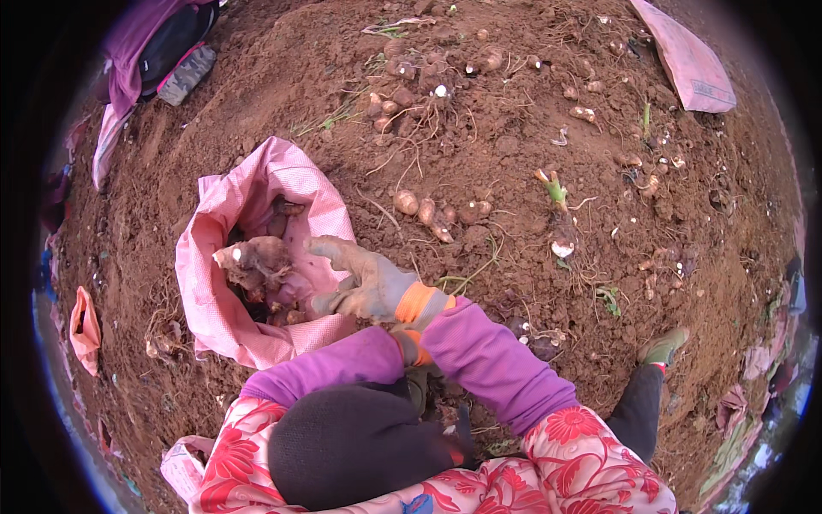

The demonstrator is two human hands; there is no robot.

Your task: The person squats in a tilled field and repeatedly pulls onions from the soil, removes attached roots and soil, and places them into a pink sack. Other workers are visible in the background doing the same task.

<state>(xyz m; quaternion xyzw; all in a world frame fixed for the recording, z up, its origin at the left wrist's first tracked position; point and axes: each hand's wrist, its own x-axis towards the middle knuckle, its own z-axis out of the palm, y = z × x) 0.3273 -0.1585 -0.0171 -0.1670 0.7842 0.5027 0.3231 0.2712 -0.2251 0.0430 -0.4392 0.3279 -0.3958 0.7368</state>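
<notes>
My right hand [366, 279], in a soiled grey work glove with an orange cuff, reaches over the near right rim of a pink woven sack [327, 212]. Its fingers are spread and nothing is between them. A large, soil-covered root clump, probably a taro corm [260, 260], is in the sack's mouth, just left of my fingertips and apart from them. Smaller brown corms [279, 215] show deeper inside. My left hand [417, 347] crosses under my right wrist. Only its glove cuff shows there, and its fingers are hidden.
Small corms [424, 209] lie on loose brown soil beyond the sack. A cut green-stemmed corm [560, 225] lies to the right, and a rooted clump [417, 90] farther off. Another pink sack [690, 64] lies far right. A person's camouflage-patterned boot [187, 74] is at upper left.
</notes>
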